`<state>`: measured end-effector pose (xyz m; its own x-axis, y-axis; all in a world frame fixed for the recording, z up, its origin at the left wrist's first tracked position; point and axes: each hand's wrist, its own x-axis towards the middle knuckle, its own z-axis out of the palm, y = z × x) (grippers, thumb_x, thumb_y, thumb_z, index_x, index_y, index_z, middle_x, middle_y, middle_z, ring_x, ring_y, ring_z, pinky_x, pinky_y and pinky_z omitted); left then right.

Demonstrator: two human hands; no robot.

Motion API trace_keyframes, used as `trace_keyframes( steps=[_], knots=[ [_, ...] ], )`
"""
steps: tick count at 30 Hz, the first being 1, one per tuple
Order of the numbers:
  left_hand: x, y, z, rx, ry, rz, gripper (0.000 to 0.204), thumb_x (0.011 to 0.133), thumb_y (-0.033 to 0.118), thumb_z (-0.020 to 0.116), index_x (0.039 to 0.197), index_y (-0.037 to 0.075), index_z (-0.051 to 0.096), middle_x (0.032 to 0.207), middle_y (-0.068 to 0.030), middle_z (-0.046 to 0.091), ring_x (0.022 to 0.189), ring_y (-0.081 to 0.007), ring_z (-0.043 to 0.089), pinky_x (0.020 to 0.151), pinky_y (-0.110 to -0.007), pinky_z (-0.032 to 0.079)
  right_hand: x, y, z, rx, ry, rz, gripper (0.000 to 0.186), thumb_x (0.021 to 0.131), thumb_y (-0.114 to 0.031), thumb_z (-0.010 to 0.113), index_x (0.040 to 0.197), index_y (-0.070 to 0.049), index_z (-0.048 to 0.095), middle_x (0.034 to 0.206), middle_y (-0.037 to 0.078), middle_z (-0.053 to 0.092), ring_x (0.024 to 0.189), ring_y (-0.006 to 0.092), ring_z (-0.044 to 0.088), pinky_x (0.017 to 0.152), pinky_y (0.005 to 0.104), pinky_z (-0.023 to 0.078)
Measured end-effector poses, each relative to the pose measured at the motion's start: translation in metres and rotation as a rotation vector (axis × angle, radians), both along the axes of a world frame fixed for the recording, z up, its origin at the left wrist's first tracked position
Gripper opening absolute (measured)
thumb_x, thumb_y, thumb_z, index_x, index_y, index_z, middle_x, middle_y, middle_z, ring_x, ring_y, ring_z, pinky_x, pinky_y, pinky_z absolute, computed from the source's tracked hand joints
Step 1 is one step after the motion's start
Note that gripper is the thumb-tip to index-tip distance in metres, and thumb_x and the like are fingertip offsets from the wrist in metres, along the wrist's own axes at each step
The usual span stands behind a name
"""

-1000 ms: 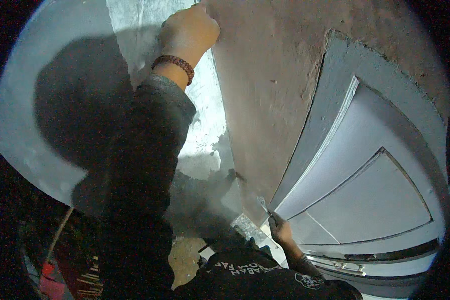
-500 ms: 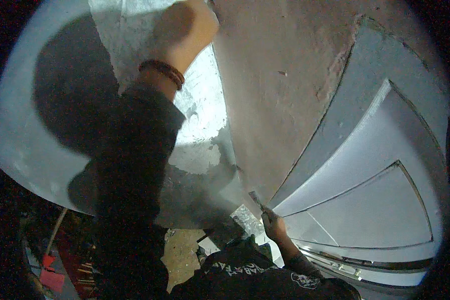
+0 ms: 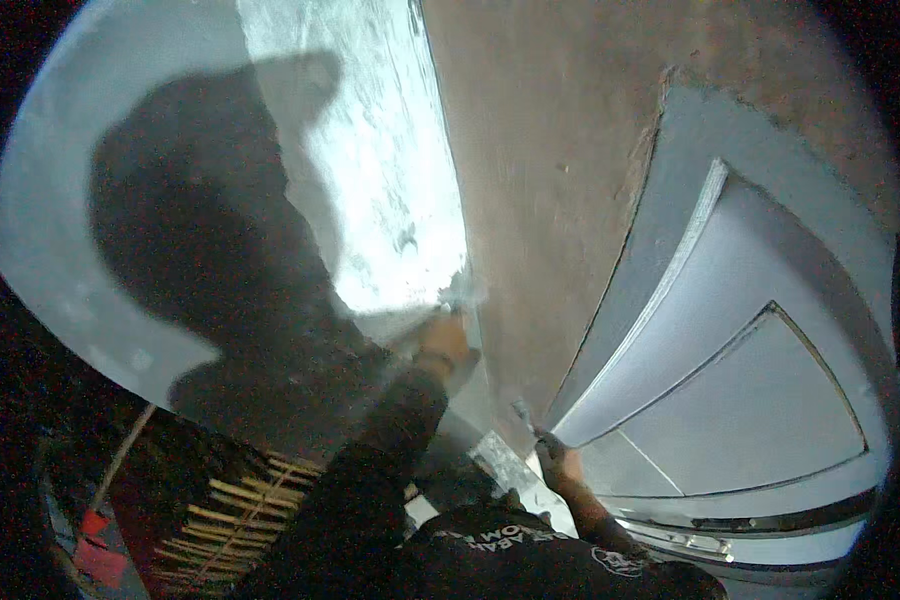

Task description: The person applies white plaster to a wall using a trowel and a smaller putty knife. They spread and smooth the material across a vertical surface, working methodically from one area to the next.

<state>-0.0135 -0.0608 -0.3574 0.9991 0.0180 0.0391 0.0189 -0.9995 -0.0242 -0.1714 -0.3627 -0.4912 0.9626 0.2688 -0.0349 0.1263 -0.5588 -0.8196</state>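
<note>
My left hand (image 3: 444, 342) is raised against the wall, beside the corner where a bright, freshly coated strip (image 3: 390, 170) meets a brown, rough surface (image 3: 540, 180). Its fingers are closed, but blur hides what they hold. In my right hand (image 3: 560, 462), lower and nearer my body, is a small flat-bladed scraper (image 3: 523, 412) with its blade pointing up. A pale, smeared plate (image 3: 500, 455) lies just left of that hand; I cannot tell whether the hand holds it. The dark shadow of my head and arm falls over the grey wall (image 3: 50, 230).
On the right stands a pale panelled surface (image 3: 750, 420) with a raised, edged frame. Bamboo slats (image 3: 240, 515) are at the lower left, near a thin pole (image 3: 125, 455) and a red object (image 3: 100, 560).
My left hand has come down from the top of the strip to its lower end by the corner. The right hand still grips the scraper, in nearly the same place.
</note>
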Motion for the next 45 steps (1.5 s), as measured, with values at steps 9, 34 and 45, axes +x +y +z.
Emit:
trace_keyframes(
  steps=[9,34,45],
  knots=[
    [-0.124,-0.009,-0.039,-0.926,0.292,-0.135,0.046,0.102,0.046,0.056,0.101,0.004,0.072,0.08,-0.0161,0.071,0.073,-0.0324,0.072,0.068,-0.05,0.054,0.036,0.037,0.115,0.268,-0.154,0.069,0.04,0.099,-0.018,0.06,0.137,-0.007,0.063,0.127,0.021,0.07,0.118,0.0376,0.066,0.101,0.0465,0.051],
    [-0.225,0.041,-0.094,-2.058,-0.016,0.594,0.049,0.105,0.035,0.058,0.141,0.002,0.055,0.108,-0.0151,0.068,0.095,-0.0295,0.067,0.078,-0.045,0.054,0.019,0.115,0.135,0.65,0.161,0.713,0.034,0.106,-0.022,0.06,0.132,-0.001,0.065,0.107,0.014,0.065,0.092,0.018,0.065,0.082,0.0349,0.055],
    [-0.172,0.079,0.181,-0.809,-0.69,0.117,0.035,0.105,0.027,0.055,0.117,-0.003,0.066,0.084,-0.0255,0.068,0.074,-0.0414,0.067,0.066,-0.048,0.051,0.176,0.164,0.375,0.293,-1.058,-0.197,0.032,0.094,-0.027,0.071,0.086,0.001,0.059,0.087,0.024,0.065,0.082,0.0424,0.064,0.074,0.0468,0.051]
  ],
)
